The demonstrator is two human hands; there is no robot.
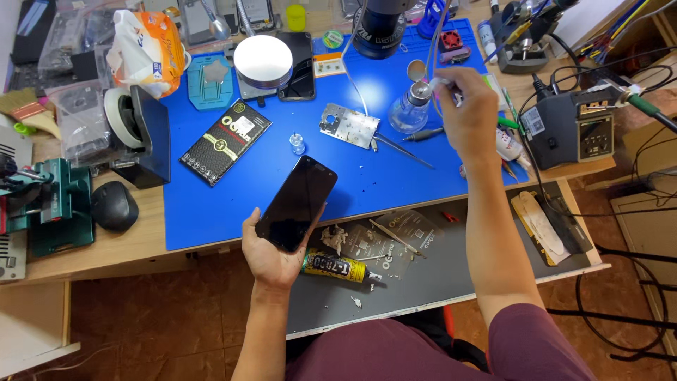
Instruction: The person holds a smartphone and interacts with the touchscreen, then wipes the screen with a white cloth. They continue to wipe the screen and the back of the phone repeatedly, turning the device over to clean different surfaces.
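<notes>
Two hands work over the blue mat (211, 212). Left hand (271, 257) grips a dark phone (297, 202) at lower centre. Right hand (469, 109), upper right, pinches a white wad (438, 82) against a glass dispenser bottle (410, 109).

- One view only, from a camera worn on the person's head.
- It looked steeply down and forward over the blue mat (395, 183) on the wooden desk (127, 243).
- Both forearms reached up from the bottom edge, at arm's length.
- The lap filled the bottom edge; the desk's cluttered back filled the top.
- The floor (162, 317) showed at lower left.
</notes>
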